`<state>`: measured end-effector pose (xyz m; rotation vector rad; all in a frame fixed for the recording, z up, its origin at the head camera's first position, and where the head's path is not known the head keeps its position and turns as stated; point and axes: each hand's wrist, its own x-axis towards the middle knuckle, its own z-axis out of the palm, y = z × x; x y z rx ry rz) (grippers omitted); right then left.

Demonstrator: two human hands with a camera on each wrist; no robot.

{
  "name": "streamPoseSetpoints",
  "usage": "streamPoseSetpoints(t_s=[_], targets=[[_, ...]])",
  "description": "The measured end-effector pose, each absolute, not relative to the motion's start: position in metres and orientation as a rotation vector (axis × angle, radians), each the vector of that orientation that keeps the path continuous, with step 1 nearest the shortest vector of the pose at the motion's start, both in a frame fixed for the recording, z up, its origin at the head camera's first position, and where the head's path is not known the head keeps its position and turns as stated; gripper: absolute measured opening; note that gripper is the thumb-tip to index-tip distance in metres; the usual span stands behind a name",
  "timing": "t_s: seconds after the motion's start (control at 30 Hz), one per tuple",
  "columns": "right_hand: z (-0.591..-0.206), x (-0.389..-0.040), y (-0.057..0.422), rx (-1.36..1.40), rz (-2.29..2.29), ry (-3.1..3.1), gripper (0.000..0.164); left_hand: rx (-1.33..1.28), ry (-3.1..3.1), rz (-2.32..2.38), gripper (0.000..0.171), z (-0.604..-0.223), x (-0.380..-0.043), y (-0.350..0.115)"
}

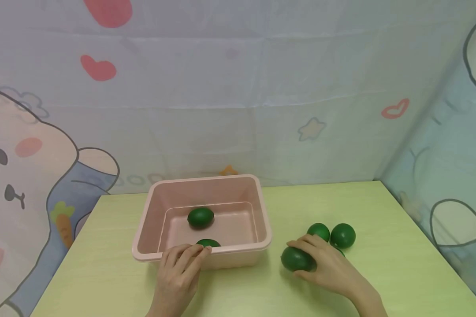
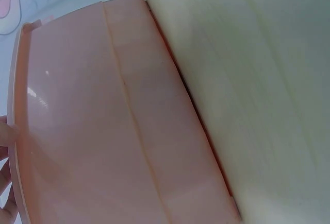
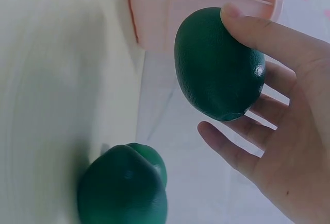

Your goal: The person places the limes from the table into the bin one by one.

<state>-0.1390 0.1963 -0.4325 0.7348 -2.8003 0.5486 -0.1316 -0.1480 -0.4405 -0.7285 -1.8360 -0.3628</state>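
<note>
My right hand (image 1: 333,266) grips a dark green lime (image 1: 296,259) at the right of the pink plastic basin (image 1: 238,255). In the right wrist view the thumb lies across the top of this lime (image 3: 219,67), with the fingers behind it. My left hand (image 1: 176,275) holds the basin's near rim, its fingers hooked over the edge. One lime (image 1: 200,218) lies in the middle of the basin floor. Another lime (image 1: 208,242) shows just above the near rim, its lower part hidden by the wall.
Beyond my right hand, a lime (image 1: 318,231) and a second lime (image 1: 343,235) sit close together on the yellow-green table (image 1: 396,264). Part of one more peeks out from behind the hand. A printed cloth (image 1: 222,88) hangs behind the table.
</note>
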Motion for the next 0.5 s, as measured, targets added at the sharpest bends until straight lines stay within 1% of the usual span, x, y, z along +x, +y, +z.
streamPoseSetpoints(t_s=[0.5], targets=[[-0.417, -0.137, 0.199, 0.750, 0.497, -2.756, 0.061, -0.723, -1.842, -0.363, 0.033, -0.440, -0.131, -0.148]])
